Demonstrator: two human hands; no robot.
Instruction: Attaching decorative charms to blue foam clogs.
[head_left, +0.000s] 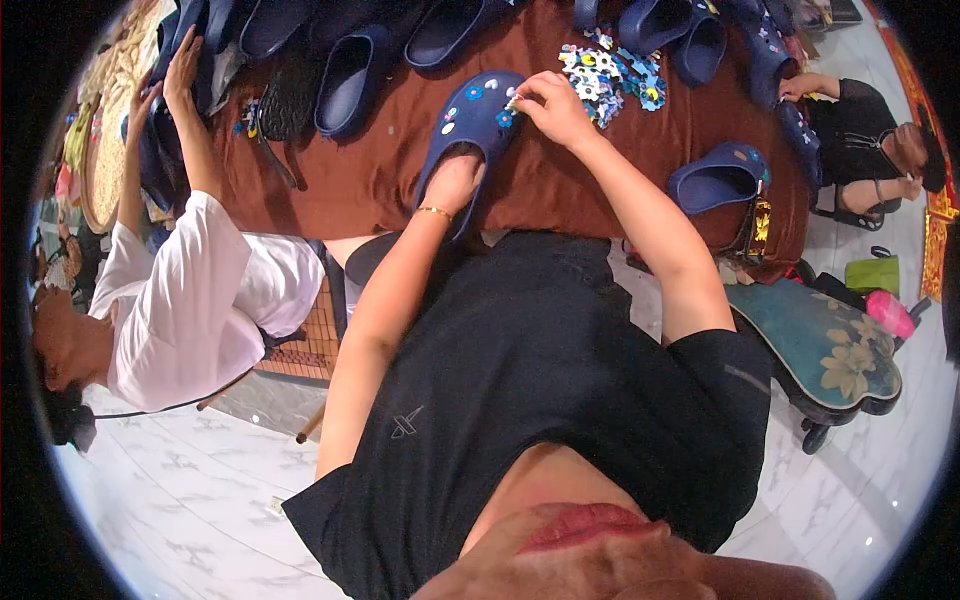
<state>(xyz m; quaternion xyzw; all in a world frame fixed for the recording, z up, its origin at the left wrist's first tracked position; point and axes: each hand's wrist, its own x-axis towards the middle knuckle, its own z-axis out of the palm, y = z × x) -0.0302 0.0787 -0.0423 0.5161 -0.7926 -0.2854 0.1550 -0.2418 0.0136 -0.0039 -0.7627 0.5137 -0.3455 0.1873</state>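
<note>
A navy clog (462, 122) with flower charms on its toe points away from me near the table's front edge. My left hand (455, 183) is pushed into its foot opening and holds it from inside, with the fingers hidden. At the right side of the toe, my right hand (550, 105) pinches a small pale charm (513, 104) against the upper; its exact shape is covered by the fingertips. Just beyond that hand lies a pile of white, blue and yellow flower charms (610, 80).
Brown cloth (590, 190) covers the table. More navy clogs (352, 85) line its far side, and a decorated clog (718, 178) sits at the right. A person in white (190, 300) works at the left; another in black (850, 140) is at the right. A patterned stool (820, 345) stands beside me.
</note>
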